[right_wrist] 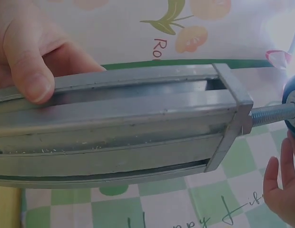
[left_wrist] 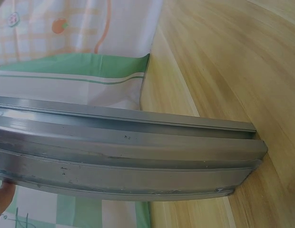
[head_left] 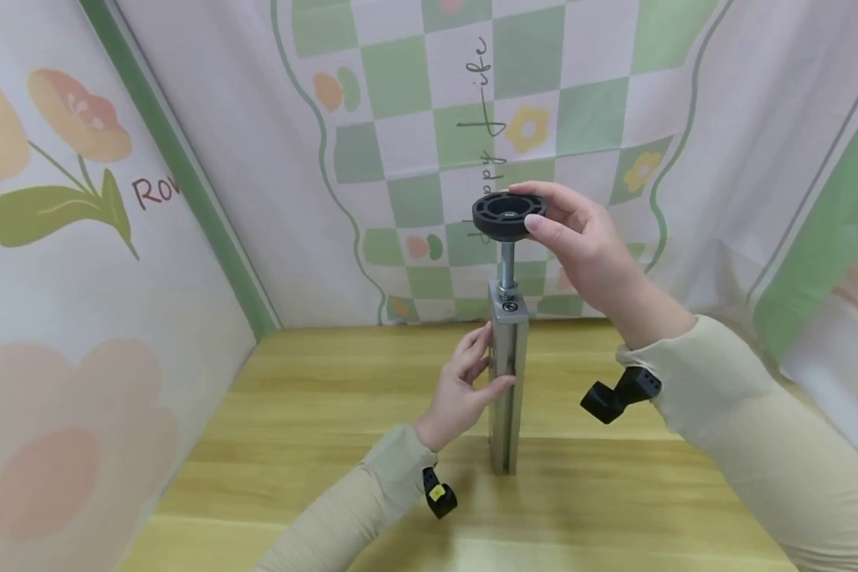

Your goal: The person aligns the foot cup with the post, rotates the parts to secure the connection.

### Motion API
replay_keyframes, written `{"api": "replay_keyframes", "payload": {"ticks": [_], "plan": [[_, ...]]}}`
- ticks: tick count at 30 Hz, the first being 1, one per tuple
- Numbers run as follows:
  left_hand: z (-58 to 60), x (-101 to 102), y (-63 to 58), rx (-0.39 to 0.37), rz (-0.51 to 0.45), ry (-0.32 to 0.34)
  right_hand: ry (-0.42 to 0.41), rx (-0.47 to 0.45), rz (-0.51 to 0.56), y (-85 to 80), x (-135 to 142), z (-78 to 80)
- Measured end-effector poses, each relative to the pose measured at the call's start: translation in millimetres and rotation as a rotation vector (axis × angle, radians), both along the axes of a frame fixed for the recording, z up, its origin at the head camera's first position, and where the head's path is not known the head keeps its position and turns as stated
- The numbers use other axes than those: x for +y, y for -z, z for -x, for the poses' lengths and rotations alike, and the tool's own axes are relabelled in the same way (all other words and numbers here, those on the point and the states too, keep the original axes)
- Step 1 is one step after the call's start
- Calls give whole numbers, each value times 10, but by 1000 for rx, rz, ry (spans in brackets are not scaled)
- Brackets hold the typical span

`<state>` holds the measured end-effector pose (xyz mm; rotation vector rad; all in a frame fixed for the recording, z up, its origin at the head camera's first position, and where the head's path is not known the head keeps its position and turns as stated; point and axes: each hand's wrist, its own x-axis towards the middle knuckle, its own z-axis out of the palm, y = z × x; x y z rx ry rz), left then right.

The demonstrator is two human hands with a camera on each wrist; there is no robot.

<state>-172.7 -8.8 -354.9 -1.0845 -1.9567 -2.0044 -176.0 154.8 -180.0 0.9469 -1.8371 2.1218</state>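
Note:
An aluminium profile [head_left: 502, 425] with slotted sides stands upright on the wooden table. My left hand [head_left: 457, 393] holds it partway up, thumb on the near side and fingers around the far left side. A metal end plate [head_left: 516, 316] caps its top, and a threaded rod [head_left: 507, 266] rises from there. On top of the rod sits a round black levelling foot [head_left: 499, 227], its ribbed, hollow face upward. My right hand [head_left: 589, 250] grips that foot by its right rim between thumb and fingers. In the right wrist view the left thumb [right_wrist: 35, 85] presses along the profile's slot.
The wood-grain table [head_left: 314, 413] spreads around the profile's base. Behind it hangs a green-and-white checked curtain [head_left: 400, 159], with a flower-printed panel [head_left: 79, 302] at the left. Black wrist mounts [head_left: 608, 401] stick out below both cuffs.

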Motion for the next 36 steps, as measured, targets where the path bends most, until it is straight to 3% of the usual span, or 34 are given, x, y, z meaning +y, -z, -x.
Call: {"api": "replay_keyframes", "payload": {"ticks": [12,18,26,36], "plan": [[19,14,10,26,-15,-9,303,12,-103,-17,-48,-109],[5,5,5,14,-14,1,471,86,-180,-3,-107,-125],[-4,-1,3,10,-1,-4,537,135,-177,-9,-165,-129],[10,4,23,36,-4,-8,654,191,-256,-5,-236,-153]]}}
